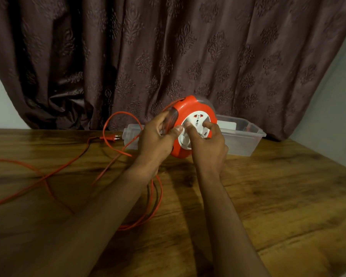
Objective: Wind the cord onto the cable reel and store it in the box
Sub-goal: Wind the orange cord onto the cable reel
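Note:
An orange cable reel [188, 105] with a white socket face is held upright above the wooden table. My left hand [158, 136] grips its left rim, thumb on the white face. My right hand [206, 144] has its fingers curled onto the white socket disc [196, 120]. The orange cord [48, 174] trails from the reel's left side in loose loops over the table. Its plug [111, 137] lies at the back left. A clear plastic box [242, 136] stands behind the reel.
The wooden table [278, 196] fills the foreground. A dark patterned curtain [168, 47] hangs right behind the box. A pale wall [338, 106] borders the right side, and cord loops cross the table's left half.

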